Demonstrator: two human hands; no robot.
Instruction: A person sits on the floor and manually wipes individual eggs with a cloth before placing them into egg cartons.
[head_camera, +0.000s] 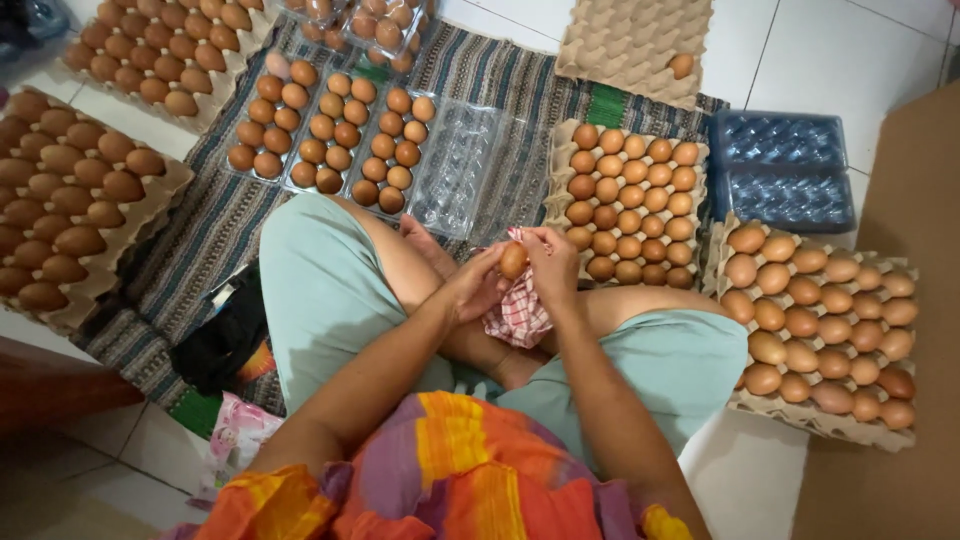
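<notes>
I sit cross-legged on a striped mat (510, 90). My left hand (478, 285) holds a brown egg (513, 260) above my lap. Against that egg my right hand (553, 262) presses a red-and-white checked cloth (517, 316), which hangs down between my knees. Straight ahead lies an open clear plastic egg carton (455, 165), its left half filled with brown eggs (395, 150) and its right half without eggs. A cardboard tray of eggs (628, 205) sits just right of my hands.
Full cardboard egg trays lie at the left (70, 200), far left top (165, 55) and right (820, 325). An almost bare cardboard tray (635, 40) holds one egg. Stacked blue plastic cartons (780, 170) sit at the right. A black object (225, 335) lies by my left knee.
</notes>
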